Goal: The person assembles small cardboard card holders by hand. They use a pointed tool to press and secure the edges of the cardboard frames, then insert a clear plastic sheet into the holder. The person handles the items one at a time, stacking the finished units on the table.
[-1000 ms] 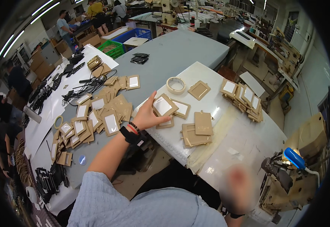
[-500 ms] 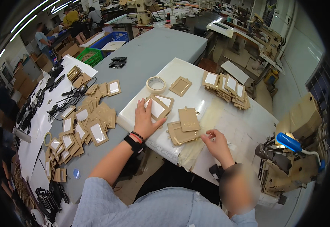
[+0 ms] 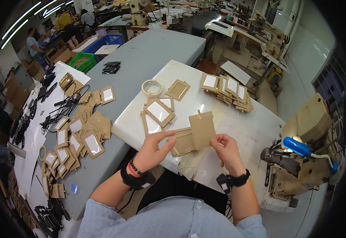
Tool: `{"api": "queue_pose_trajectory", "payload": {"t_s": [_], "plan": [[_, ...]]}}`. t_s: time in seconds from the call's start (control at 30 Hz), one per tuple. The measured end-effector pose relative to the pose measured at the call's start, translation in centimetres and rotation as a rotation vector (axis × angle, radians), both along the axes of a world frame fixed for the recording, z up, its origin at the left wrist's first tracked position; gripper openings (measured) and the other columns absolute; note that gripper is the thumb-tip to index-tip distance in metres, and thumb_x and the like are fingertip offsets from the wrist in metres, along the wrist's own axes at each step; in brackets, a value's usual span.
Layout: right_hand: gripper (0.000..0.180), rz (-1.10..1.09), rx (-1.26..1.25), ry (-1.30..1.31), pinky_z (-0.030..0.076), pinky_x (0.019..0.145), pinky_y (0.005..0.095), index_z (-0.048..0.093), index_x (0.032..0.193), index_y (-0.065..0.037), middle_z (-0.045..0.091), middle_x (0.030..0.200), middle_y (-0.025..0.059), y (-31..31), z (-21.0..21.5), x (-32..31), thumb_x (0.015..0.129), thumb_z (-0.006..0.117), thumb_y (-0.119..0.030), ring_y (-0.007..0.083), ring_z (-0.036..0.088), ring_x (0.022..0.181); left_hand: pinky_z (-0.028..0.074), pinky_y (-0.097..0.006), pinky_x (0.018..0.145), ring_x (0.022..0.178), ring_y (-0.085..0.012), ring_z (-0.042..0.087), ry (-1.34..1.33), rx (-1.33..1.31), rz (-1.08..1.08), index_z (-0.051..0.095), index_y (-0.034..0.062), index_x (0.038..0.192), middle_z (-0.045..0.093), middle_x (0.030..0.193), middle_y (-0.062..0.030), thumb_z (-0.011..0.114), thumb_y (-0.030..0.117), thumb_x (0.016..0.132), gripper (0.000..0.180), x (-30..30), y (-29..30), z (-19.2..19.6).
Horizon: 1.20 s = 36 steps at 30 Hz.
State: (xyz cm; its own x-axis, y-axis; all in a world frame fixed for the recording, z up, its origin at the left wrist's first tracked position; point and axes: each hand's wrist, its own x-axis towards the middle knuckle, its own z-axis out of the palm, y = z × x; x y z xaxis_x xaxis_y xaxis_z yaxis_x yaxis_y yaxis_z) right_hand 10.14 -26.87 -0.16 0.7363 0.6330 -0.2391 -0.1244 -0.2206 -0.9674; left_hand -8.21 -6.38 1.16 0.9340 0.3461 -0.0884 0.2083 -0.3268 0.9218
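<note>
Held at its lower right corner by my right hand, a tan card holder is lifted with its plain side showing. Under its left part lies another tan card holder, with a recessed frame facing up. My left hand hovers just left of that one, thumb and forefinger apart, gripping nothing I can make out. Beyond my left fingers, several tan holders with white windows overlap in a small pile. A roll of cream tape and a single tan frame lie behind them.
A stack of tan holders stands at the white worktop's far right. On the grey table at left is a loose heap of holders, beside black cords. A sewing machine with a blue lamp is at right.
My right hand has taken hold of the upper card holder, which now shows its plain side. My left hand has come off the windowed holders and moved nearer me. The view has shifted slightly.
</note>
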Motion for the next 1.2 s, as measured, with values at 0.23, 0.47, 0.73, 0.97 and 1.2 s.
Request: {"api": "queue_pose_trajectory", "payload": {"t_s": [0.23,0.47,0.73,0.97,1.2], "plan": [[0.022,-0.037,0.204,0.079,0.037,0.051,0.0150,0.055,0.097,0.003,0.059,0.085,0.0006,-8.2,3.9,-6.6,0.084,0.071,-0.004,0.0004,0.050,0.060,0.050,-0.023,0.080,0.094,-0.0072,0.059,-0.203,-0.611,-0.210,0.054,-0.0058,0.125,0.066,0.105,-0.0058,0.053,0.015,0.099,0.033,2.1,-8.4,2.4],[0.029,-0.066,0.144,-0.165,0.031,0.046,0.0156,0.055,0.102,0.001,0.061,0.087,0.0035,-13.4,2.6,-8.0,0.082,0.075,-0.007,-0.0013,0.041,0.054,0.049,-0.021,0.078,0.091,-0.0050,0.058,-0.178,-0.615,-0.273,0.055,-0.0051,0.124,0.066,0.104,-0.0048,0.051,0.015,0.100,0.032,2.4,-12.4,2.9],[0.038,-0.217,0.128,-0.712,0.029,0.045,0.0160,0.055,0.109,-0.001,0.051,0.107,0.0088,-13.7,4.1,-7.3,0.080,0.076,-0.012,0.0005,0.037,0.053,0.047,-0.019,0.072,0.085,-0.0024,0.058,-0.080,-0.698,-0.370,0.055,-0.0046,0.124,0.066,0.101,-0.0023,0.050,0.016,0.100,0.032,2.9,-13.5,2.9],[0.026,-0.197,0.108,-1.066,0.036,0.044,0.0205,0.067,0.098,-0.004,0.052,0.098,0.0083,-12.2,4.9,-7.4,0.074,0.077,-0.003,0.0069,0.045,0.051,0.039,-0.017,0.056,0.070,0.0018,0.049,-0.070,-0.610,-0.361,0.057,-0.0012,0.124,0.063,0.086,0.0045,0.052,0.017,0.100,0.031,2.7,-14.1,2.7],[0.018,-0.198,0.098,-1.216,0.044,0.045,0.0273,0.069,0.092,-0.005,0.055,0.086,0.0055,-11.1,4.5,-7.6,0.076,0.075,-0.002,0.0148,0.056,0.056,0.037,-0.027,0.046,0.050,-0.0081,0.046,-0.119,-0.145,-0.321,0.063,-0.0003,0.103,0.054,0.057,-0.0054,0.058,0.017,0.095,0.020,2.1,-14.7,3.1]]}}
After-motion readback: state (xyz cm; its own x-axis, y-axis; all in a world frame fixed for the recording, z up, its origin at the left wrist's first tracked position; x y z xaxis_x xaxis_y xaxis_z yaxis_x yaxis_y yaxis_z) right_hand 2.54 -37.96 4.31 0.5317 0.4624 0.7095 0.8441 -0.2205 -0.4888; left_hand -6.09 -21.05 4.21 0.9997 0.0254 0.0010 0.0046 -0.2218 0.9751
